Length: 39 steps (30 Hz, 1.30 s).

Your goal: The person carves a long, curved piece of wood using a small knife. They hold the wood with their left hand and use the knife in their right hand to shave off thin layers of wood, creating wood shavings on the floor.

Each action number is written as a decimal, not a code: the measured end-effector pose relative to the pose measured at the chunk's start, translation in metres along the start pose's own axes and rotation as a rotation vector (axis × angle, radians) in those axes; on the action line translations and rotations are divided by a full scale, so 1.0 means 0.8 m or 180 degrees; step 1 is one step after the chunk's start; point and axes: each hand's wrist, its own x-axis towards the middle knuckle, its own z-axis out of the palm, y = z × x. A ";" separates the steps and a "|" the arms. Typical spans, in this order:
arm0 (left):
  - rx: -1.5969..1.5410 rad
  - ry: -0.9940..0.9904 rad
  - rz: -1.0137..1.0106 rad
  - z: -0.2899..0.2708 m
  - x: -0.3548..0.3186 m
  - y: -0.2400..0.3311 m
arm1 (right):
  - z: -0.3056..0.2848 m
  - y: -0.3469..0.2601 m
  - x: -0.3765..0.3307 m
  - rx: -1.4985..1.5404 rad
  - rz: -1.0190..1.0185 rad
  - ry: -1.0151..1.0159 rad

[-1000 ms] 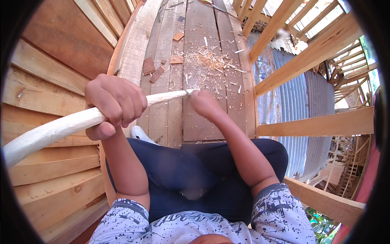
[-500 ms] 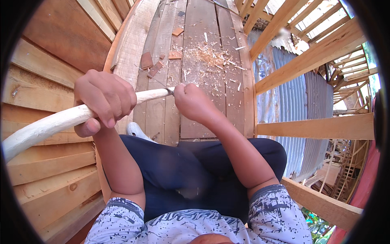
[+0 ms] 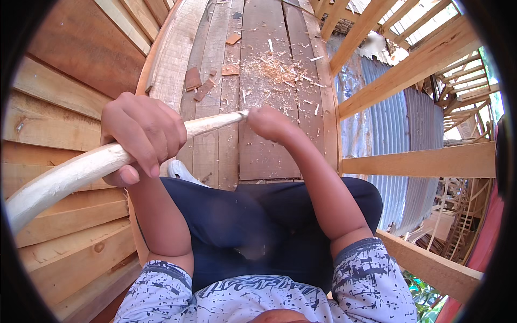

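Cream-white wood, a long curved tapering stick (image 3: 105, 160), runs out of view at left and is gripped by the bare left hand (image 3: 142, 134) — a roll could be caused by a loosened hold; its thin tip (image 3: 235, 117) is met by the closed right hand (image 3: 269, 125), contents hidden — the tip could be snapped by too hard a press

Shavings (image 3: 280, 70) on floorboards (image 3: 269, 159), wood pieces (image 3: 193, 78) left of them; plank wall (image 3: 54, 129) left, railing (image 3: 417, 160) right, sheeting (image 3: 389, 121) beyond railing
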 end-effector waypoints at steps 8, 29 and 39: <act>0.0075 0.0128 -0.0003 -0.009 -0.011 0.010 | 0.003 -0.045 -0.039 -0.0270 -0.0452 0.0184; 0.0528 0.0559 0.0205 -0.006 -0.006 -0.005 | 0.026 0.006 0.002 -0.0362 -0.0528 0.1011; 0.0530 0.0499 0.0276 -0.010 -0.003 -0.010 | 0.044 0.103 0.078 -0.0086 0.0078 0.1169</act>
